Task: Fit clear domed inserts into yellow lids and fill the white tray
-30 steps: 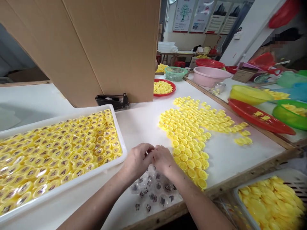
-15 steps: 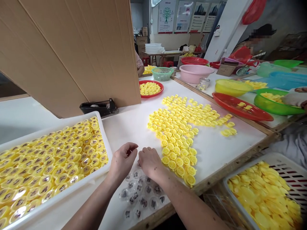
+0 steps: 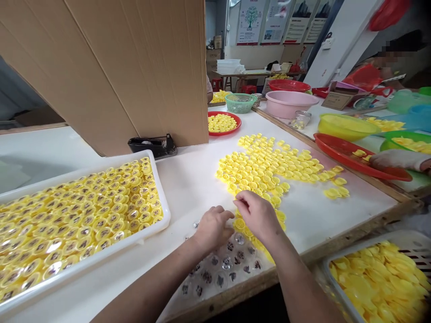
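Observation:
My left hand (image 3: 213, 228) hovers over the near ends of several clear round domes (image 3: 220, 280) with small dark animal-like prints. Its fingers are bent and apart, and nothing shows between them. My right hand (image 3: 258, 215) is just to the right, above the near end of a spread of small yellow cup-shaped pieces (image 3: 252, 168). Its thumb and forefinger are pinched together; whatever they may hold is too small to make out. On the left, a white tray (image 3: 156, 179) holds rows of yellow pieces with printed round faces.
A tall cardboard sheet (image 3: 141, 67) stands behind the tray, beside a black tape dispenser (image 3: 153, 146). A red plate (image 3: 235, 128) of yellow pieces lies farther back. At right are a red tray (image 3: 336, 148), a co-worker's gloved hand (image 3: 397, 159) and a low basket (image 3: 417, 242).
My hands have moved right and slightly apart, the right one now over the yellow pieces. The view has shifted a little left. The co-worker's hand has come over the red tray.

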`<action>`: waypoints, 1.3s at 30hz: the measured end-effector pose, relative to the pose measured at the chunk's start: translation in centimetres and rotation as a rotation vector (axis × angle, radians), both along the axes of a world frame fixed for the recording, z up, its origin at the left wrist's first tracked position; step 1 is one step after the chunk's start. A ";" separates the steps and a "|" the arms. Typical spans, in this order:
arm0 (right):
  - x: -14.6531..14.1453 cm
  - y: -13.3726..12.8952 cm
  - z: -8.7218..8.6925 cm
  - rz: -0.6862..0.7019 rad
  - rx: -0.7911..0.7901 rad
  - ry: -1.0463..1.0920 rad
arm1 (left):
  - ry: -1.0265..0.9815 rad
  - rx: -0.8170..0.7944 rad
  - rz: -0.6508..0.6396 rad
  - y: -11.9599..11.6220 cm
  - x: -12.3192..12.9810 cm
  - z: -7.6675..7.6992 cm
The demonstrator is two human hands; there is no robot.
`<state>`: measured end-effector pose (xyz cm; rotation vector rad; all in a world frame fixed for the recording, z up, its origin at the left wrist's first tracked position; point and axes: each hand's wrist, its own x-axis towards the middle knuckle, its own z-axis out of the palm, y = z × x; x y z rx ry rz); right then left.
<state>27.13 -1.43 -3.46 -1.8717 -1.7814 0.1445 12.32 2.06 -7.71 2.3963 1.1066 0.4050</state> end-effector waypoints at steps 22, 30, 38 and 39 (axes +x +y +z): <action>1.2 -2.5 -1.3 0.098 -0.054 0.177 | 0.012 0.059 0.067 0.5 -1.1 0.9; -2.1 -0.6 -2.9 0.216 -0.150 0.193 | -0.072 -0.128 0.296 -1.2 -6.9 1.3; -5.5 -1.1 -3.2 0.302 -0.305 0.468 | -0.286 -0.377 0.459 -2.0 -8.8 0.4; -6.0 -1.4 -3.3 0.305 -0.340 0.528 | -0.317 -0.390 0.464 -2.0 -8.8 0.4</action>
